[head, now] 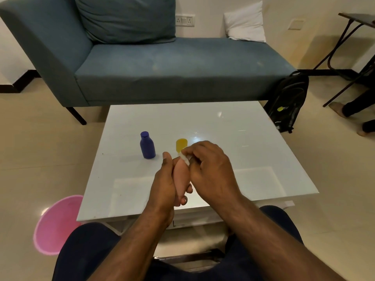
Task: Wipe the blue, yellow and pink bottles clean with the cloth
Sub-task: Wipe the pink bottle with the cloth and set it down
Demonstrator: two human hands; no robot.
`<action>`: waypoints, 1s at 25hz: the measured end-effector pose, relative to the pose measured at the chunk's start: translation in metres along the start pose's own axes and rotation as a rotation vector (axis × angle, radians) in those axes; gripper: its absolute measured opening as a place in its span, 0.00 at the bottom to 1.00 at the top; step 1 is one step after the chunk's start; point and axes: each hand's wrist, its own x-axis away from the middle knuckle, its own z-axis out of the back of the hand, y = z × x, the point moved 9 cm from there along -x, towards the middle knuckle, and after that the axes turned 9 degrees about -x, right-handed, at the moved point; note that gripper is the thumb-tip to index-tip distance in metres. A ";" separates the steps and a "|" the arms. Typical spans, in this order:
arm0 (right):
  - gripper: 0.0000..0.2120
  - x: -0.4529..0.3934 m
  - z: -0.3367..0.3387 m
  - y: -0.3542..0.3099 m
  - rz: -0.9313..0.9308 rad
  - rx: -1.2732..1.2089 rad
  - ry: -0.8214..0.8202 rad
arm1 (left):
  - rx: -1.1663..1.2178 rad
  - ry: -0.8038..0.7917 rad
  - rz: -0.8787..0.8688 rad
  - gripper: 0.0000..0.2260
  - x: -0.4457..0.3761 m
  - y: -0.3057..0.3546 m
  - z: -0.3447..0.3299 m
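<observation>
White table [233, 142], blue bottle [147, 146], seemingly yellow bottle [181, 144].

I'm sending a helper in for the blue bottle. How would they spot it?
Find the white glass table in front of the teal sofa. The blue bottle stands upright left of centre, alone, capped, darker than the yellow bottle to its right.

A home living room. A blue sofa [162, 63] with cushions [125, 19] stands by the wall, behind a low white desk [253, 151]. Tiled floor [40, 149]
</observation>
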 end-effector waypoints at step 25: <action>0.10 0.001 0.016 0.016 -0.112 -0.198 0.058 | 0.014 -0.109 0.014 0.22 0.002 0.004 -0.014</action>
